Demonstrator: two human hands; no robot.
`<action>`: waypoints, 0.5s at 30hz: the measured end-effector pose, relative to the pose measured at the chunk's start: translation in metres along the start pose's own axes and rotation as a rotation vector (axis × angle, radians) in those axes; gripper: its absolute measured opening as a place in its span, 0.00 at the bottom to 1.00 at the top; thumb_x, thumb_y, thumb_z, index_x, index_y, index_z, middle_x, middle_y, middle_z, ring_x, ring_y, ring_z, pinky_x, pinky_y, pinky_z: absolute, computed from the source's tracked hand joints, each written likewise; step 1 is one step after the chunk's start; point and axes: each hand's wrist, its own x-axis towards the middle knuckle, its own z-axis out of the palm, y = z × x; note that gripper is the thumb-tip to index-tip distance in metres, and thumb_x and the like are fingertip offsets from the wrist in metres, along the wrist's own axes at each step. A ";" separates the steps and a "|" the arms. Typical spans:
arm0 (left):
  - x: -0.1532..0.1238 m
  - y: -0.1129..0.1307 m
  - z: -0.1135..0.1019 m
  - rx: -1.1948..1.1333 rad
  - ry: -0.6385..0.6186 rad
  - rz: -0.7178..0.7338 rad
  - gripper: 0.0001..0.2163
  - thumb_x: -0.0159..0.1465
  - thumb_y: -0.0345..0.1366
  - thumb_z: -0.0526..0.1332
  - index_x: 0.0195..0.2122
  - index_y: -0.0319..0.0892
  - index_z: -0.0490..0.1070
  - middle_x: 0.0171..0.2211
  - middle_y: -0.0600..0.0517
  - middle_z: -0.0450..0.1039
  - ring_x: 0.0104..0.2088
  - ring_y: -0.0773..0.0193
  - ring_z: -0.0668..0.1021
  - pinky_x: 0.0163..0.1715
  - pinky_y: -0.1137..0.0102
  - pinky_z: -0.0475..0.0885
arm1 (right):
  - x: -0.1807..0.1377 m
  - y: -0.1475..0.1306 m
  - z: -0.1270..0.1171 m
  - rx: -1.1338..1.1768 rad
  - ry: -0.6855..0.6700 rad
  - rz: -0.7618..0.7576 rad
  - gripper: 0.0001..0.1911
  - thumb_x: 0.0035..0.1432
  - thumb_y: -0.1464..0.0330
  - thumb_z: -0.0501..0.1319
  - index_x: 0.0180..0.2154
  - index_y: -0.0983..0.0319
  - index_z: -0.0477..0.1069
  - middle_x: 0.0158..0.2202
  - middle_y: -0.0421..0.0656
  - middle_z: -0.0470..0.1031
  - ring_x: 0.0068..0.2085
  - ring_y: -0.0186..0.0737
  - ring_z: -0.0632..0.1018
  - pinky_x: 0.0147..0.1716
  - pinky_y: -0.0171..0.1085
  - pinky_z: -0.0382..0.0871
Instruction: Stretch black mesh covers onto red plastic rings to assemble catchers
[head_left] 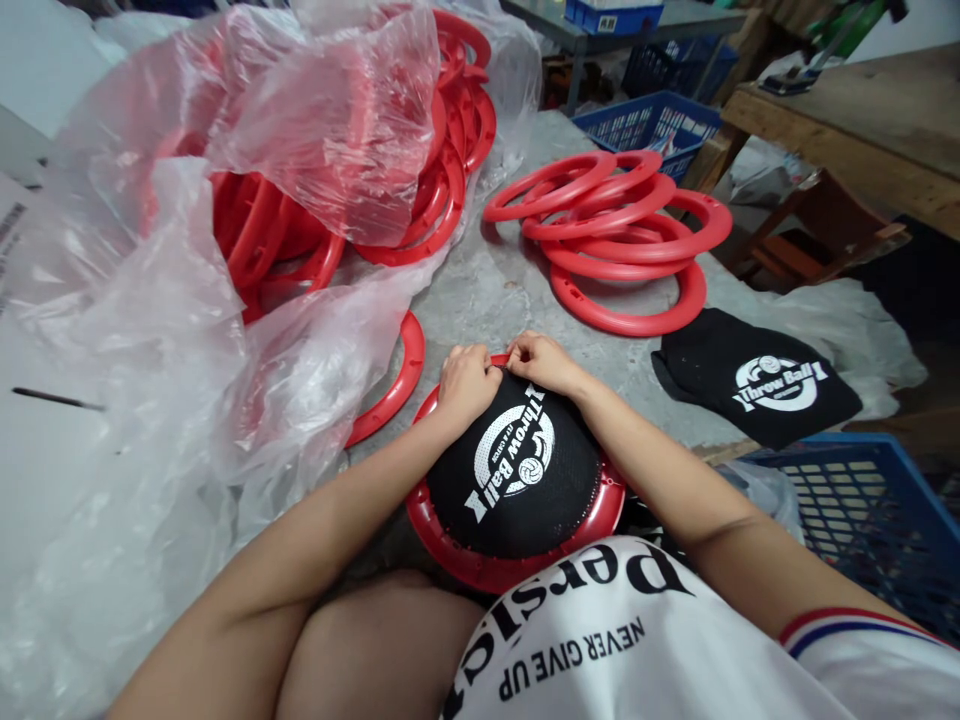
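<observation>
In front of my body lies a red plastic ring (487, 572), with a black mesh fabric disc (555, 515) printed "Throw Ball" across its inside. My left hand (469, 384) is closed at the ring's far edge, its fingers curled on the fabric's border. Just to its right, my right hand (546, 362) pinches the same border against the ring. The fingertips partly hide where fabric and ring meet. The ring's near edge rests close against the white shirt.
Stacked red rings (637, 322) lie ahead on the grey table (480, 300). More rings (442, 235) spill from a clear plastic bag (292, 130) at the left. Black printed fabric (712, 360) lies at the right, above a blue basket (855, 445). A wooden bench (862, 100) stands beyond.
</observation>
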 end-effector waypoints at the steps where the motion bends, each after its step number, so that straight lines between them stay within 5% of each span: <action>1: 0.000 0.000 0.000 -0.007 -0.002 -0.004 0.05 0.61 0.30 0.57 0.29 0.46 0.66 0.31 0.48 0.73 0.44 0.52 0.74 0.44 0.60 0.69 | 0.000 0.000 0.000 0.009 -0.002 0.003 0.08 0.53 0.74 0.62 0.23 0.61 0.69 0.37 0.41 0.78 0.37 0.36 0.74 0.42 0.34 0.67; 15: 0.008 0.006 -0.013 -0.101 -0.088 -0.095 0.07 0.58 0.29 0.61 0.24 0.45 0.66 0.28 0.50 0.73 0.42 0.53 0.74 0.41 0.63 0.68 | -0.001 -0.008 -0.003 -0.003 -0.006 0.106 0.06 0.51 0.73 0.61 0.23 0.61 0.70 0.35 0.42 0.78 0.34 0.36 0.74 0.36 0.34 0.65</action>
